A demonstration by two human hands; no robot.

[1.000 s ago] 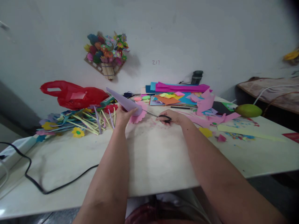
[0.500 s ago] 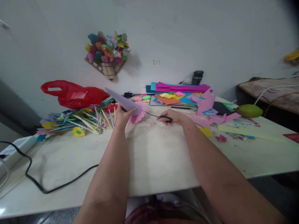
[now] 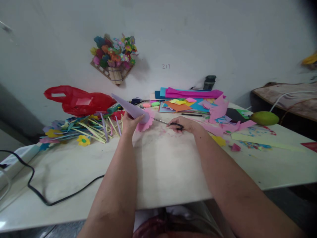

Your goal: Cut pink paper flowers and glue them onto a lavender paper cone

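Observation:
My left hand (image 3: 131, 125) is closed on a long strip of lilac paper (image 3: 131, 109), whose tapered end points up and to the left. Against the strip's lower end lies a pink paper piece with a scalloped edge (image 3: 146, 125). My right hand (image 3: 184, 125) grips a pair of scissors (image 3: 175, 125) by its black handles. The metal blades point left and their tips are at the edge of the pink piece; whether they touch it I cannot tell.
Paper flowers and strips (image 3: 94, 129) lie to the left, before a red plastic bag (image 3: 81, 99). Coloured sheets (image 3: 190, 94) and pink scraps (image 3: 219, 110) are at the back right, with a green mango-like fruit (image 3: 264, 118). A black cable (image 3: 44, 200) crosses the table's left side.
The scissor tips have drawn slightly to the right, away from the lilac paper. Both hands otherwise keep almost the same place and hold.

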